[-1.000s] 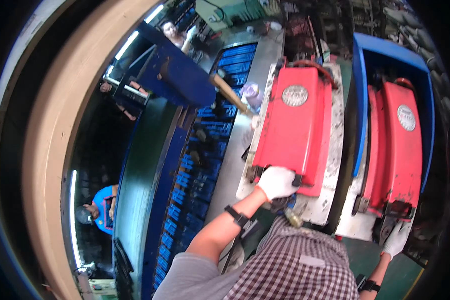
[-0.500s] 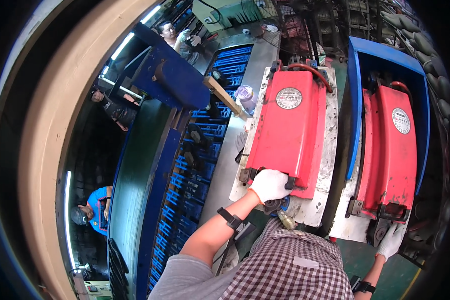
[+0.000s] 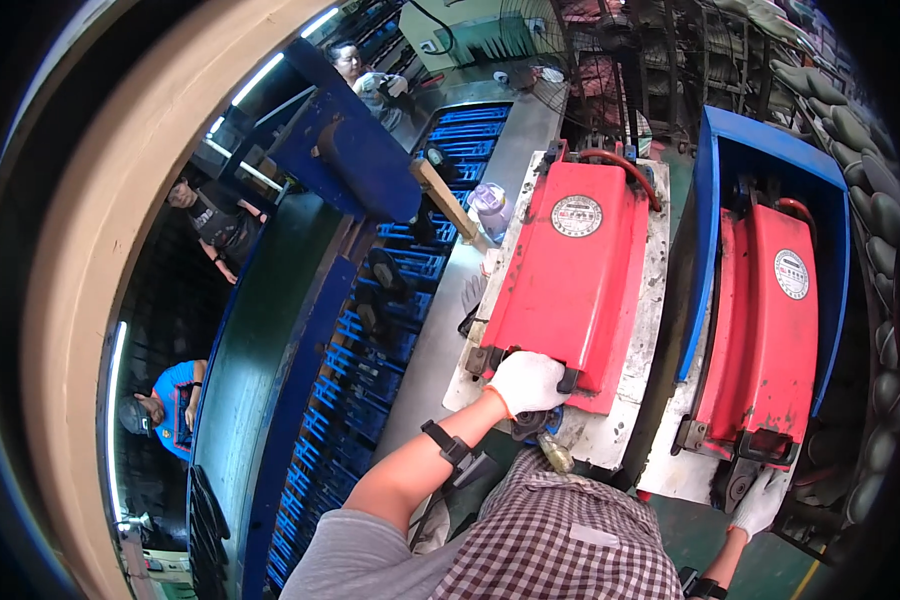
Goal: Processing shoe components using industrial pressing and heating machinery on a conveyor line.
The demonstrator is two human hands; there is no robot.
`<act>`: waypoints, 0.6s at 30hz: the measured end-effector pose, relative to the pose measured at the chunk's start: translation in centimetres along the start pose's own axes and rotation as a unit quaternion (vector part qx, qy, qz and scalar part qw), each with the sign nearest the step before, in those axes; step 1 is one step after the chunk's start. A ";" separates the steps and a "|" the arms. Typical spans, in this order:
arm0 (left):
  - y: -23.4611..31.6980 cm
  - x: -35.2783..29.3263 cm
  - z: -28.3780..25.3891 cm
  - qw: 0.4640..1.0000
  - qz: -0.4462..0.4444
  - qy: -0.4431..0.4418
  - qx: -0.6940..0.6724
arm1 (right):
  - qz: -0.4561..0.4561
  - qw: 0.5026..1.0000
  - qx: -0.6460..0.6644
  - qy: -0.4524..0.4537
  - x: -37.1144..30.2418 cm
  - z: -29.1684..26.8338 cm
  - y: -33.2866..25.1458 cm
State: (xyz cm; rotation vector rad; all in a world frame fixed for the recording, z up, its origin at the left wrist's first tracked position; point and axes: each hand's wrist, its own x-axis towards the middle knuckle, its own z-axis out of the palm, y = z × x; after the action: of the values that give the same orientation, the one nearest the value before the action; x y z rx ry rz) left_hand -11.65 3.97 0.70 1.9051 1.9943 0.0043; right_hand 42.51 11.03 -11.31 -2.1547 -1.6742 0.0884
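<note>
Two red metal machine covers stand side by side in front of me. The left red cover (image 3: 560, 285) sits on a stained pale base plate (image 3: 620, 400). My left hand (image 3: 532, 384), in a white knit glove, is closed over the black front handle of this cover; its fingertips are hidden. The right red cover (image 3: 770, 340) stands partly inside a blue metal housing (image 3: 703, 240). Below its black front bracket (image 3: 767, 447) is my right hand (image 3: 762, 503), also white-gloved, beside a dark round knob (image 3: 738, 487). Its fingertips are out of sight under the bracket.
Left of the machines runs a metal table with a blue slatted conveyor (image 3: 370, 350) carrying dark shoe-like pieces. A clear purple-tinted bottle (image 3: 491, 210) and a grey glove (image 3: 473, 292) lie near the left plate. Several people work beyond. Racks of dark soles (image 3: 875, 200) line the right.
The whole view has shifted a little, so the front ends of both machines appear lower and further left. Both my hands keep their places at the covers' front ends.
</note>
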 end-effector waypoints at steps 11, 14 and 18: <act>0.1 0.0 -0.2 1.000 -0.012 -0.004 0.007 | 0.009 0.997 -0.012 -0.071 0.7 0.1 1.4; 0.1 0.0 -0.1 1.000 -0.005 0.004 0.000 | 0.026 0.995 -0.024 -0.094 0.9 0.2 1.6; -0.2 0.0 0.2 1.000 0.004 0.009 0.002 | 0.023 0.999 -0.006 -0.042 0.4 0.7 1.2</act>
State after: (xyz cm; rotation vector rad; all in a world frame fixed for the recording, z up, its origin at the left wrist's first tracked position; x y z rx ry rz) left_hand -11.78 3.94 0.49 1.9212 1.9997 0.0186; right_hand 43.53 11.38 -12.30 -2.2270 -1.6762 0.1843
